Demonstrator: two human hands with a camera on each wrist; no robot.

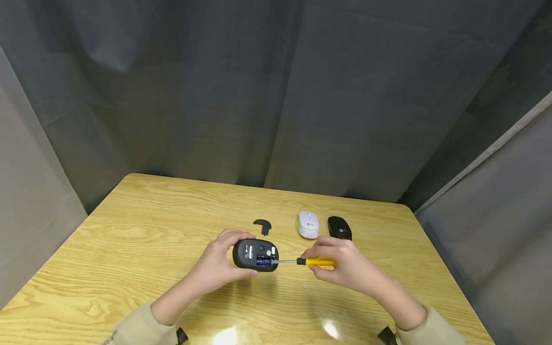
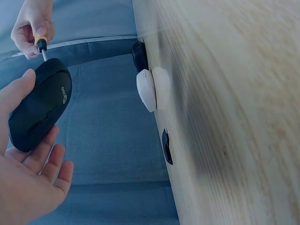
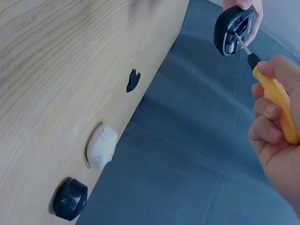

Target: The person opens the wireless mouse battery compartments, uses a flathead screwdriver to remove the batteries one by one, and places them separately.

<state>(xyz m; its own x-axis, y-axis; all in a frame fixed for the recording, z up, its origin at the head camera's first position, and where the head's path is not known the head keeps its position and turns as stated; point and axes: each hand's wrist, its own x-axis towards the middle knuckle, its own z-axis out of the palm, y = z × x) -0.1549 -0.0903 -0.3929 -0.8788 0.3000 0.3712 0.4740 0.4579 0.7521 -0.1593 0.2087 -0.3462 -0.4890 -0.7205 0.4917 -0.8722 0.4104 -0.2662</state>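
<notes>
My left hand (image 1: 218, 262) grips a black computer mouse (image 1: 247, 250) above the table, its underside turned up toward the head camera. The battery bay of that mouse is uncovered, and a dark blue battery (image 1: 263, 262) lies in it. In my right hand (image 1: 340, 264) is a screwdriver (image 1: 321, 261) with a yellow handle and black collar, held between thumb and fingers. Its metal tip points left and meets the bay at the battery's right end. The right wrist view shows the screwdriver's shaft (image 3: 243, 44) reaching into the open bay.
A small black battery cover (image 1: 264, 225) lies on the wooden table (image 1: 172, 215) behind the held mouse. Farther right stand a white mouse (image 1: 308, 224) and a second black mouse (image 1: 339, 227), side by side. A dark grey curtain (image 1: 241, 96) hangs behind the table.
</notes>
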